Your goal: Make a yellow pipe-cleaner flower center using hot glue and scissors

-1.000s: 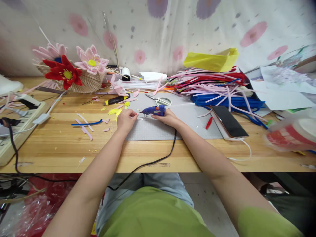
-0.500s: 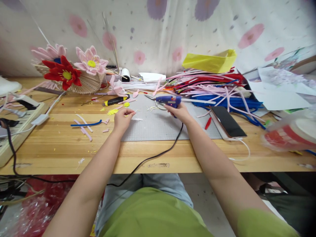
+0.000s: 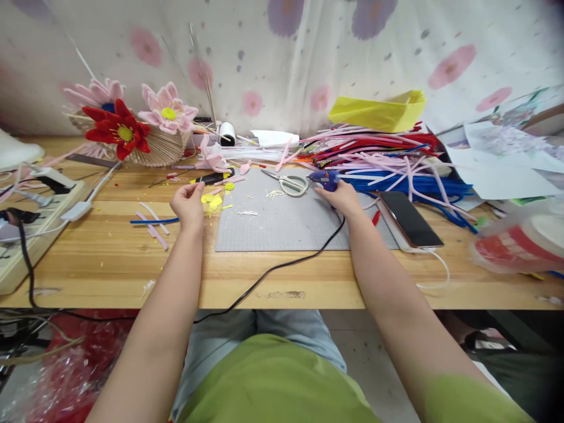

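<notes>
My right hand (image 3: pixel 341 197) is wrapped round a blue glue gun (image 3: pixel 324 178) over the right part of the grey cutting mat (image 3: pixel 282 226). Left of the gun's nozzle lie scissors (image 3: pixel 294 185) with pale handles. My left hand (image 3: pixel 188 202) is pinched left of the mat, near yellow scraps (image 3: pixel 212 201); whatever is between its fingertips is too small to name. Thin white strands (image 3: pixel 247 213) and a small pale pile (image 3: pixel 274 194) lie on the mat. A blue pipe cleaner (image 3: pixel 154 221) reaches toward my left wrist.
Pink and red fuzzy flowers (image 3: pixel 126 134) stand at the back left, with a power strip (image 3: pixel 39 235) nearer. Pipe cleaners (image 3: pixel 374 155) are heaped at the back right. A phone (image 3: pixel 412 218) and a plastic cup (image 3: pixel 520 241) are at the right. A black cord (image 3: pixel 273 269) crosses the front.
My left hand has moved left, off the mat, still pinched. My right hand has carried the glue gun to the right, uncovering the scissors' handles.
</notes>
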Tool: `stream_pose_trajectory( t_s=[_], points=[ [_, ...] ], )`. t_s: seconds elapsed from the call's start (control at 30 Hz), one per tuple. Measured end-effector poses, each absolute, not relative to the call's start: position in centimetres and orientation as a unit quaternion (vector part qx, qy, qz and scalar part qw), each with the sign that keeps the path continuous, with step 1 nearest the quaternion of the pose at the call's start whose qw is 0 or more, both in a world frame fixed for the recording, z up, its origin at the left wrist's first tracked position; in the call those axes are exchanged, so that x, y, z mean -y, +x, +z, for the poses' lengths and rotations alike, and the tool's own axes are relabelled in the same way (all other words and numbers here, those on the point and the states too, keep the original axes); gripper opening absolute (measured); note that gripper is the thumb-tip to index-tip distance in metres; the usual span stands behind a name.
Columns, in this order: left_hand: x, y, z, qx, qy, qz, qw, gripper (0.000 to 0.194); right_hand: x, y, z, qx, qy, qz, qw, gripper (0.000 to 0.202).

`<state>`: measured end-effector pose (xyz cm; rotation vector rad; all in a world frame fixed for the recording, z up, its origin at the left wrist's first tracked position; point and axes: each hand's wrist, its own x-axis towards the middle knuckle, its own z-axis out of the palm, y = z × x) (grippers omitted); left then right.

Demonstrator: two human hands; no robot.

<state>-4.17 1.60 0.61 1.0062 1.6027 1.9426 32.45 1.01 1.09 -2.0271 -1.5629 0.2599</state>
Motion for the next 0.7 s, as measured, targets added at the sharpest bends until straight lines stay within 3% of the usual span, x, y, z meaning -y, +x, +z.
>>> stream_pose_trajectory(
  t_s=[0.1,0.23,0.3,0.5,0.7],
  points=[
    [-1.7,-4.7,0.7,-0.581,0.343,0.709,0.204,0.006,0.0,33.2,3.5,0.595,-0.783,0.056,0.172,0.047],
    [-1.7,-5.0,0.4,-0.595,0.344,0.7,0.195,0.007,1.1,32.8,6.0,0.638,-0.755,0.146,0.026,0.033],
    [-1.8,-5.1,0.3,-0.605,0.344,0.692,0.19,0.009,1.4,31.0,6.4,0.691,-0.694,0.198,0.044,0.032],
    [-2.0,-5.6,0.4,-0.641,0.346,0.663,0.171,0.015,0.3,21.9,4.4,0.751,-0.542,0.311,0.212,0.024],
    [-1.6,-6.2,-0.1,-0.686,0.404,0.58,0.173,0.018,-1.8,15.1,2.5,0.751,-0.495,0.339,0.275,0.008]
  ],
)
